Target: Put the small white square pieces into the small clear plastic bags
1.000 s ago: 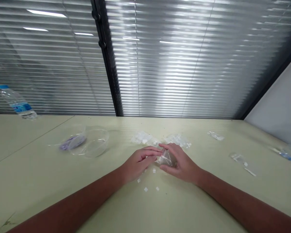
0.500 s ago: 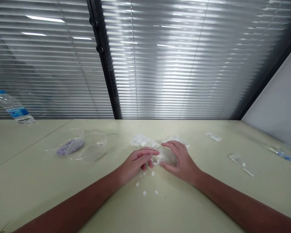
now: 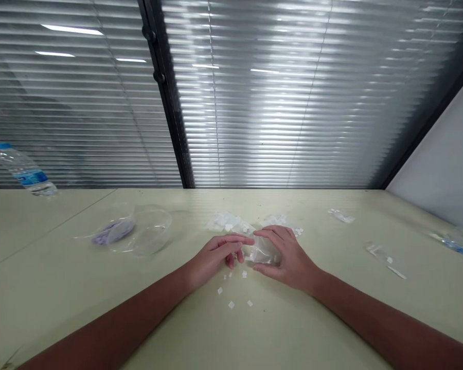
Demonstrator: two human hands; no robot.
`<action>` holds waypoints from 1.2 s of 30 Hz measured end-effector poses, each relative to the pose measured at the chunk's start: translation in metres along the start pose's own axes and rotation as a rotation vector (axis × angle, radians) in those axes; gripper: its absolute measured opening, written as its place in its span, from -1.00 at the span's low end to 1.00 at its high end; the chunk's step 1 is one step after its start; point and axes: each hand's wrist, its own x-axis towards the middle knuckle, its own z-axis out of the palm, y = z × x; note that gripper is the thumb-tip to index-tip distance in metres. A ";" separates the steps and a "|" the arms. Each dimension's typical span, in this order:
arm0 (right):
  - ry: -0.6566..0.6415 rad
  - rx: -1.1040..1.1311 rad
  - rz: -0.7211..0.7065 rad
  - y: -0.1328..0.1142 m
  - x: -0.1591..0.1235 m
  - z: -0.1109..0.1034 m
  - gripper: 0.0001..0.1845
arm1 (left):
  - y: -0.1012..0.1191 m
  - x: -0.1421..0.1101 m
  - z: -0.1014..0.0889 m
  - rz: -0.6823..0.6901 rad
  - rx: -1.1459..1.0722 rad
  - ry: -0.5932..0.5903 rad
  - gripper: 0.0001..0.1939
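Observation:
Both hands meet at the middle of the pale green table (image 3: 77,308). My right hand (image 3: 287,257) wraps around a small transparent plastic pouch (image 3: 264,252), with fingers over it and the thumb below. My left hand (image 3: 218,258) comes in from the left, its fingertips on the pouch's left end. Several small white squares (image 3: 231,304) lie on the table just below my hands. Two loose heaps of white pieces (image 3: 224,222) sit beyond them. The pouch's contents are hard to make out.
To the left stand a transparent plastic bowl (image 3: 152,232) and a plastic wrap with purple inside (image 3: 113,231). A water bottle (image 3: 26,169) lies at the far left. Small transparent strips (image 3: 376,249) and another bottle (image 3: 457,243) are on the right, before a slatted blind.
The pouch now looks flatter and less peaked between my hands. My head has turned slightly, so the table edge sits level. The hands stay about where they were.

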 end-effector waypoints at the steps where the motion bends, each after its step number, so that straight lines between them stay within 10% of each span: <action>1: 0.004 -0.004 -0.002 0.000 0.000 0.000 -0.32 | 0.000 0.000 0.000 0.004 -0.008 0.001 -0.61; 18: 0.007 0.092 0.003 0.003 0.000 0.001 -0.36 | 0.000 0.004 -0.011 -0.049 0.051 -0.123 -0.64; 36: -0.033 0.132 0.136 -0.001 0.000 -0.002 -0.37 | 0.016 0.009 -0.039 0.056 -0.014 0.147 -0.66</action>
